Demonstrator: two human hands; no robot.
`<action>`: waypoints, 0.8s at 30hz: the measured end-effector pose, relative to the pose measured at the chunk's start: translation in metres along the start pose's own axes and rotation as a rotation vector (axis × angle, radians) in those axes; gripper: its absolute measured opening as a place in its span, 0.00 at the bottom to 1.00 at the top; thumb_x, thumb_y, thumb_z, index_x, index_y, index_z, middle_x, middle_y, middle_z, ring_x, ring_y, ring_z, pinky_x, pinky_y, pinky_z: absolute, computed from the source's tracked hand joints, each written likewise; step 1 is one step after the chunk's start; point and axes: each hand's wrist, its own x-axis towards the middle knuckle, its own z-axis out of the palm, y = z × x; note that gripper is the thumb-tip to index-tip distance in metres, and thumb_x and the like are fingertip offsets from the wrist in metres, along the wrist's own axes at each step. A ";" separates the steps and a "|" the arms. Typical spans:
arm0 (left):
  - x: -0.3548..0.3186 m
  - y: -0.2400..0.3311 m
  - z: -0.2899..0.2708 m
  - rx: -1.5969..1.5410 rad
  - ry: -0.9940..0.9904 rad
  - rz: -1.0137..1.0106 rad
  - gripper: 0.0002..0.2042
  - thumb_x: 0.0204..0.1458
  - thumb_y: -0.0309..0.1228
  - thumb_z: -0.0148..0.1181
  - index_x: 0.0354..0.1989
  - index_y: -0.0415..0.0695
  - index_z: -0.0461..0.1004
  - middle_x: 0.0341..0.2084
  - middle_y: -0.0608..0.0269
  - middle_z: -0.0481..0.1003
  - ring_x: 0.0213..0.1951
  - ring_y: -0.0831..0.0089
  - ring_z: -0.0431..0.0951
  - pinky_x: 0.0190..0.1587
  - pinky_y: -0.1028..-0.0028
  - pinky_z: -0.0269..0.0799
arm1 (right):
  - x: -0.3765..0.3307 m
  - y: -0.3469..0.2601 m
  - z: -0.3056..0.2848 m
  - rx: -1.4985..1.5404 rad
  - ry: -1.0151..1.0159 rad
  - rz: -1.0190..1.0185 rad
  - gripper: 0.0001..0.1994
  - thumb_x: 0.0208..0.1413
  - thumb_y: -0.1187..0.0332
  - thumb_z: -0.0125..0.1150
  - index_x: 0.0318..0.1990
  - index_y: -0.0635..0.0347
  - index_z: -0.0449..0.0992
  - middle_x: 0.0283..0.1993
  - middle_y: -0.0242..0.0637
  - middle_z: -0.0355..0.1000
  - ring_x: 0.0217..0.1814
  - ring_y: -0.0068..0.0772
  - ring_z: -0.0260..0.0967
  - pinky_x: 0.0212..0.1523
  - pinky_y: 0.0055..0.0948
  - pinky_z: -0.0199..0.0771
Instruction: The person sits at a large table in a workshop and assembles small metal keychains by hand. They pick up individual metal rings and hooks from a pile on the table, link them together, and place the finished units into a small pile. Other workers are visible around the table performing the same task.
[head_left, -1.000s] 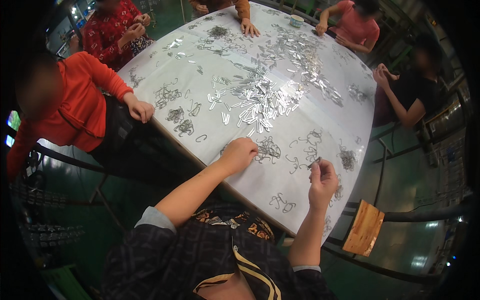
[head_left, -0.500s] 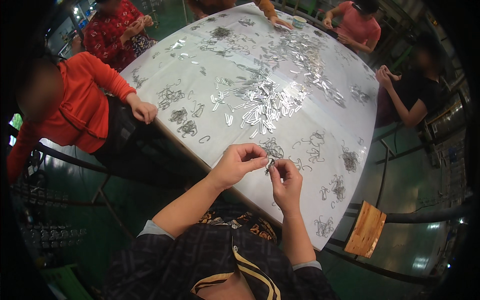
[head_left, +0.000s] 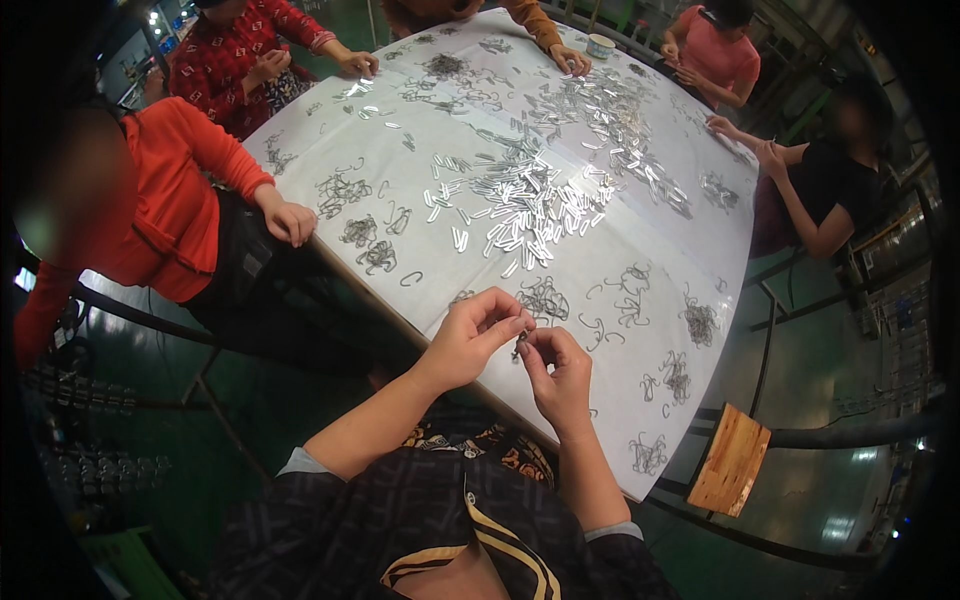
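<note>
Above the near edge of the table, my left hand [head_left: 466, 342] and my right hand [head_left: 562, 380] meet with their fingertips pinched together. Between them is a small dark metal piece [head_left: 519, 347], partly covered by the fingers; its exact shape is too small to tell. Just beyond my hands lies a pile of thin curved metal hooks [head_left: 543, 299] on the white tabletop [head_left: 455, 285]. Farther up, shiny flat metal strips [head_left: 528, 205] form a large heap in the middle.
More hook piles [head_left: 699, 322] lie along the right side and at the left [head_left: 376, 256]. Co-workers sit around the table, one in an orange-red top [head_left: 180, 200] close at left. A wooden stool [head_left: 730, 460] stands at right, and a round tub [head_left: 600, 46] at the far edge.
Both my hands have shifted slightly toward me and left, still pinched together. A co-worker in patterned red now reaches onto the table; the one in black at right has extended a hand toward it.
</note>
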 end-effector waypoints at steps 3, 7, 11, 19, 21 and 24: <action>-0.010 0.000 -0.006 -0.024 0.029 0.076 0.05 0.60 0.26 0.55 0.38 0.38 0.69 0.33 0.63 0.77 0.38 0.81 0.74 0.44 0.78 0.69 | 0.005 0.019 -0.007 0.049 0.015 0.057 0.04 0.53 0.75 0.64 0.32 0.66 0.78 0.28 0.38 0.73 0.29 0.26 0.71 0.31 0.25 0.70; -0.022 0.011 -0.019 0.046 0.057 0.124 0.03 0.60 0.25 0.54 0.37 0.38 0.69 0.33 0.63 0.77 0.39 0.79 0.74 0.45 0.76 0.69 | 0.039 0.084 -0.012 -0.052 0.190 0.122 0.06 0.53 0.72 0.65 0.35 0.66 0.80 0.29 0.40 0.74 0.29 0.28 0.72 0.32 0.28 0.71; -0.039 0.026 -0.025 0.151 0.101 0.113 0.02 0.59 0.23 0.53 0.37 0.38 0.69 0.34 0.62 0.77 0.39 0.78 0.74 0.46 0.76 0.68 | 0.084 0.106 -0.003 -0.357 0.196 0.032 0.08 0.52 0.71 0.65 0.38 0.65 0.81 0.32 0.43 0.74 0.30 0.35 0.72 0.35 0.32 0.72; -0.078 0.023 -0.021 0.103 0.113 0.081 0.03 0.60 0.25 0.55 0.38 0.38 0.70 0.34 0.64 0.77 0.36 0.83 0.73 0.42 0.80 0.69 | 0.134 0.139 0.028 -0.664 0.135 -0.060 0.07 0.48 0.73 0.65 0.35 0.64 0.82 0.34 0.46 0.73 0.34 0.48 0.72 0.39 0.41 0.72; -0.083 0.020 -0.021 0.082 0.100 0.045 0.04 0.60 0.25 0.55 0.38 0.37 0.71 0.34 0.63 0.77 0.37 0.81 0.74 0.44 0.79 0.70 | 0.137 0.140 0.028 -0.729 0.104 -0.096 0.06 0.48 0.73 0.65 0.33 0.65 0.81 0.34 0.47 0.74 0.34 0.49 0.73 0.38 0.42 0.72; -0.087 0.017 -0.021 0.118 0.087 0.022 0.05 0.60 0.26 0.55 0.37 0.37 0.71 0.33 0.63 0.78 0.38 0.79 0.75 0.44 0.77 0.70 | 0.144 0.137 0.028 -0.845 -0.020 -0.118 0.04 0.49 0.74 0.61 0.29 0.65 0.80 0.33 0.49 0.74 0.35 0.51 0.73 0.38 0.44 0.73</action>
